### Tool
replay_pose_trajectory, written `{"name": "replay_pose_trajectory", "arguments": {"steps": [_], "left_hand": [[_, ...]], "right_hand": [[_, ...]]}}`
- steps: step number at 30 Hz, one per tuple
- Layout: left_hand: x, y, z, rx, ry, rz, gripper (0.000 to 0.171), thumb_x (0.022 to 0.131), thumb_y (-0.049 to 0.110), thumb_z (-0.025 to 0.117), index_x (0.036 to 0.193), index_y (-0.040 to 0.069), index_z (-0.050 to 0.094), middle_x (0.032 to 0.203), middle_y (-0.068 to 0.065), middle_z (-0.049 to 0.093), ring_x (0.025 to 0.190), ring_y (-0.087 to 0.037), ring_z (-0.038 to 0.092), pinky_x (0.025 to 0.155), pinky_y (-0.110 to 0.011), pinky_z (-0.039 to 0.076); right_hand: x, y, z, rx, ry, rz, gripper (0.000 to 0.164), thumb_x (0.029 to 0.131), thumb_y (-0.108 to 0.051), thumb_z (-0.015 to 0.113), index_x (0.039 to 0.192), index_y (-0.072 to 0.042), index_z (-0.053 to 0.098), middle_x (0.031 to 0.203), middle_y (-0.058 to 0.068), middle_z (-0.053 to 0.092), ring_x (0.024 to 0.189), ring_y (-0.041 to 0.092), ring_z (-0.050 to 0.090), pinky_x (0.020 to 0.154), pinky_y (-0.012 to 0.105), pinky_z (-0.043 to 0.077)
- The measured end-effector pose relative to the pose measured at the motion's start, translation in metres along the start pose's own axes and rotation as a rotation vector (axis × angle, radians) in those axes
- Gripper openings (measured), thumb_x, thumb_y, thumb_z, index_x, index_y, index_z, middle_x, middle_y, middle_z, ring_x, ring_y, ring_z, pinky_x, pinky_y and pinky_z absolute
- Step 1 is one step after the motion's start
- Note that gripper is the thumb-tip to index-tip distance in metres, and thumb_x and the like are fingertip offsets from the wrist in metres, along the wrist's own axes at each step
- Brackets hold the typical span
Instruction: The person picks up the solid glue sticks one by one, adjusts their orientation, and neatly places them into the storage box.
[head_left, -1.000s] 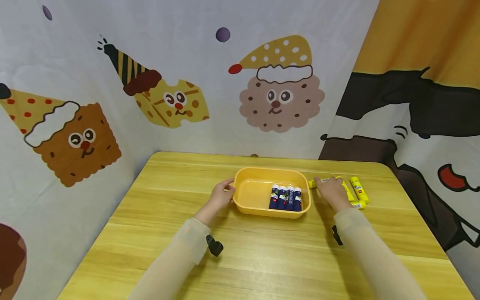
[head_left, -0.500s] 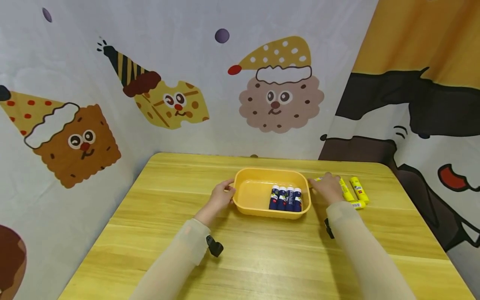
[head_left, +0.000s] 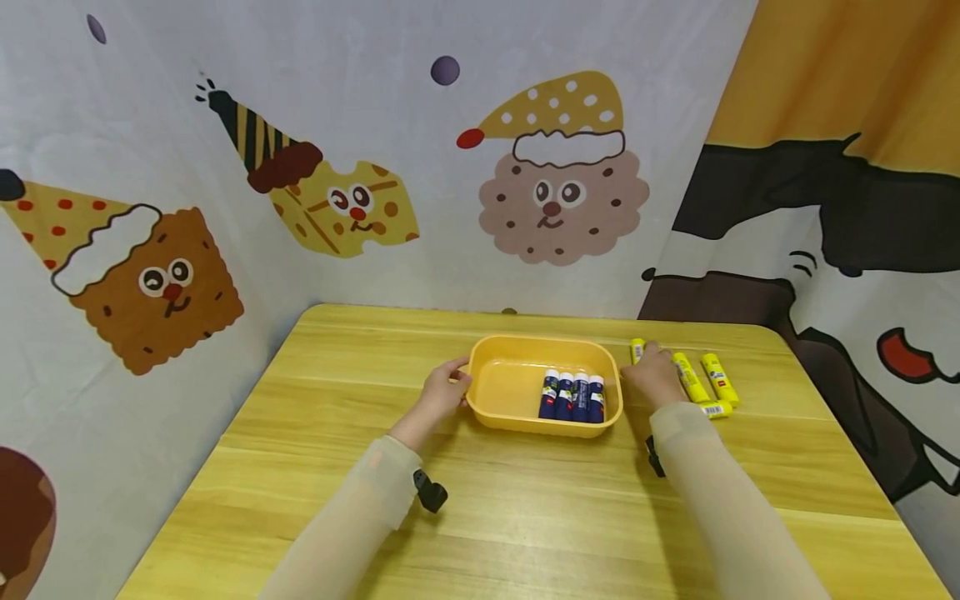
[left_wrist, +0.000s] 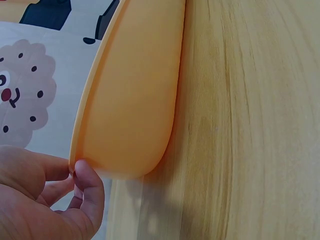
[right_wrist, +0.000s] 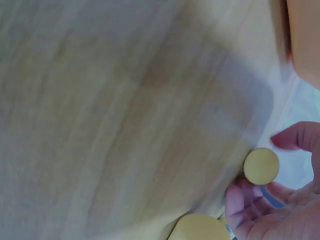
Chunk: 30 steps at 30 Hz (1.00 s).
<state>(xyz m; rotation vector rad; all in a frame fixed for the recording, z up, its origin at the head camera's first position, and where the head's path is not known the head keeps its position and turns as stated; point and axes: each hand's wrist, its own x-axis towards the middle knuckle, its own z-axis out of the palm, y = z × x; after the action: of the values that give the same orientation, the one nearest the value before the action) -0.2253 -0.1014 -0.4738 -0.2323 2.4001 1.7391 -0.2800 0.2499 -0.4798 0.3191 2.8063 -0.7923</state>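
Observation:
At the rim of a yellow plastic tray point(head_left: 510, 422), my left hand point(head_left: 442, 392) pinches the edge between thumb and fingers, as the left wrist view also shows. Four-sided and shallow, the tray holds several dark blue glue sticks point(head_left: 564, 397) with white caps, side by side at its right. Just right of the tray, my right hand point(head_left: 652, 379) is at a yellow glue stick point(head_left: 637, 348), which it partly hides. In the right wrist view, the fingers point(right_wrist: 235, 202) touch that stick's round end, while the thumb stands a little apart from it.
More yellow glue sticks lie to the right: two side by side, one point(head_left: 688, 377) near the hand and another point(head_left: 720, 379) beyond, plus one lying crosswise point(head_left: 716, 409) in front. The wooden table point(head_left: 525, 517) meets a printed cloth point(head_left: 450, 275) at the back.
My right hand has moved left toward the tray. The yellow glue stick at it has turned from lying sideways to pointing away from me. The left hand keeps its place.

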Motion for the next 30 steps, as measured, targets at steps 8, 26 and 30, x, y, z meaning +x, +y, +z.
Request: {"name": "replay_pose_trajectory", "arguments": {"steps": [8, 26, 30], "left_hand": [[0.000, -0.001, 0.000, 0.013, 0.000, 0.012, 0.041, 0.097, 0.008, 0.052, 0.137, 0.009, 0.050, 0.098, -0.011, 0.052, 0.060, -0.011, 0.049, 0.064, -0.036, 0.055], [0.001, -0.002, 0.000, -0.018, -0.002, -0.001, 0.041, 0.097, 0.009, 0.053, 0.137, 0.012, 0.050, 0.099, -0.011, 0.052, 0.057, -0.010, 0.050, 0.064, -0.038, 0.055], [0.001, -0.002, -0.001, -0.022, 0.000, -0.004, 0.041, 0.096, 0.008, 0.053, 0.137, 0.011, 0.050, 0.099, -0.011, 0.052, 0.058, -0.010, 0.050, 0.064, -0.036, 0.055]], "right_hand": [[0.010, 0.008, -0.001, -0.075, -0.060, -0.095, 0.074, 0.090, -0.012, 0.045, 0.151, -0.001, 0.004, 0.142, 0.042, 0.015, 0.123, 0.057, 0.030, 0.099, 0.065, 0.033], [-0.003, 0.006, -0.027, 0.091, 0.005, -0.282, 0.083, 0.088, -0.014, 0.065, 0.150, -0.001, 0.011, 0.126, 0.036, 0.038, 0.109, 0.045, 0.045, 0.089, 0.054, 0.046], [-0.010, 0.006, -0.031, 0.125, 0.039, -0.309, 0.085, 0.088, -0.017, 0.067, 0.151, -0.006, 0.010, 0.116, 0.030, 0.044, 0.096, 0.037, 0.050, 0.074, 0.040, 0.049]]}}
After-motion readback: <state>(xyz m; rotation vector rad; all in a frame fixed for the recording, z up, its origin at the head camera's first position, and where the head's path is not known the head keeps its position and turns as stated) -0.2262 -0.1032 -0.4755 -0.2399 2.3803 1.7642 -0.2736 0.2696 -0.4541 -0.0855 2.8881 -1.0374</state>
